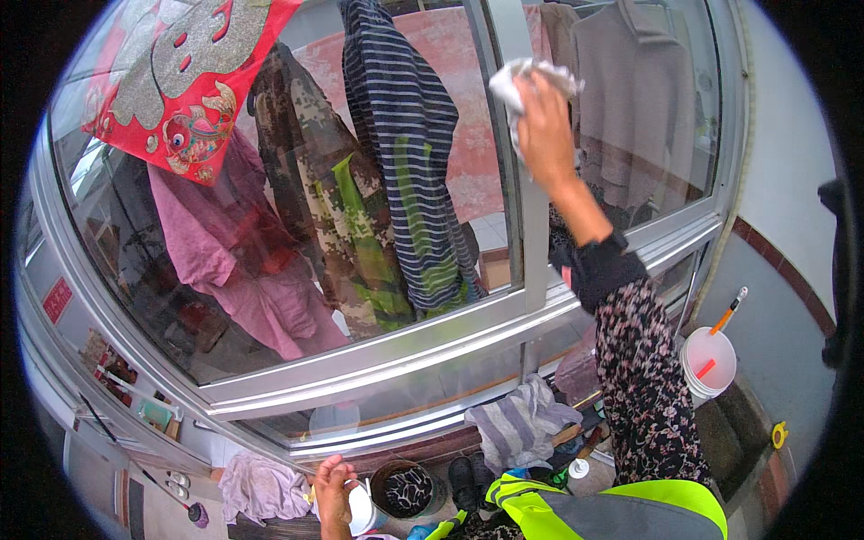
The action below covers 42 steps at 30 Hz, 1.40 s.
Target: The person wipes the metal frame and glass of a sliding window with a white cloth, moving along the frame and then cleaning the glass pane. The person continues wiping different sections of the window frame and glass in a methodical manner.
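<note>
My right hand presses a crumpled white cloth against the aluminium upright of a sliding window, high up where two panes meet. The arm is stretched out in a dark floral sleeve. My left hand hangs low near the bottom of the view, its fingers loosely bent and nothing seen in it. Just beside it stands a white bucket. Behind the glass hang a striped garment, a camouflage garment, a pink garment and a light knit top.
A red paper decoration covers the upper left pane. Below the sill lie a striped towel, black shoes and a dark pot. A white bucket with an orange-handled tool stands right. At left lies a lilac cloth.
</note>
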Each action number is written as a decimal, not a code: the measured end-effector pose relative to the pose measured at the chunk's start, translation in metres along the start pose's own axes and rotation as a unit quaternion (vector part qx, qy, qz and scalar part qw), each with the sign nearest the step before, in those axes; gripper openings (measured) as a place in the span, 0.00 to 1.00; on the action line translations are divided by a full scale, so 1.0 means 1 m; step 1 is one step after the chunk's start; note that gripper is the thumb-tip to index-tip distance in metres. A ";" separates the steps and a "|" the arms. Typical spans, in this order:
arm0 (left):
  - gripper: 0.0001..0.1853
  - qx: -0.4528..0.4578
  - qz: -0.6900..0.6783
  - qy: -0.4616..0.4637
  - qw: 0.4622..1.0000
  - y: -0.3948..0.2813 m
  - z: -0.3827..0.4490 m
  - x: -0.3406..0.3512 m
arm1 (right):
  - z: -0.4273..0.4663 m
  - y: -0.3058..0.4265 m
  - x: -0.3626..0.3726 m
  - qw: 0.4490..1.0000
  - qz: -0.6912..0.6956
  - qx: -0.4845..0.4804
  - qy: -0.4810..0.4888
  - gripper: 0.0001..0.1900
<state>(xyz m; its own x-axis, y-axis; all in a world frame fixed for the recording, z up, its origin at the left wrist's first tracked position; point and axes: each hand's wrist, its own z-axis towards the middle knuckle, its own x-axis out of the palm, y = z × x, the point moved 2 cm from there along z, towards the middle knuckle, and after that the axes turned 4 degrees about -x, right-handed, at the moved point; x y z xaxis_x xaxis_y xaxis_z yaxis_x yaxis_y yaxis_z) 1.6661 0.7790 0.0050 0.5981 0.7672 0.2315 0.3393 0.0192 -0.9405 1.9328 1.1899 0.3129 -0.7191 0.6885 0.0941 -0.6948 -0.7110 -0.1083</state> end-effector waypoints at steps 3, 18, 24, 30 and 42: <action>0.13 0.010 0.008 0.013 1.000 0.004 -0.002 0.004 | -0.053 0.016 -0.008 0.996 0.049 0.023 0.067 0.24; 0.15 -0.010 0.039 -0.011 0.999 0.013 -0.039 0.006 | -0.076 0.013 -0.022 0.986 0.140 0.046 0.076 0.25; 0.16 -0.035 0.056 -0.024 0.998 0.018 -0.051 -0.003 | -0.099 0.013 -0.039 0.980 0.173 0.027 0.100 0.25; 0.16 -0.048 0.074 -0.009 0.996 0.019 -0.053 0.005 | -0.069 -0.003 -0.019 0.991 0.131 0.011 -0.011 0.20; 0.15 -0.065 0.075 -0.009 0.995 0.018 -0.049 -0.008 | -0.112 0.009 -0.037 0.983 0.144 0.049 0.099 0.19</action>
<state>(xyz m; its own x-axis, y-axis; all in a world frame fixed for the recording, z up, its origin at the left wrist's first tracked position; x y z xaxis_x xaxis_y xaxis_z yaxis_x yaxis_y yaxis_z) 1.7033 0.7419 -0.0011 0.6367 0.7663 0.0864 0.3394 -0.1778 -0.9237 1.9539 1.1743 0.1974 -0.8775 0.4638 -0.1219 -0.4667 -0.8844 -0.0059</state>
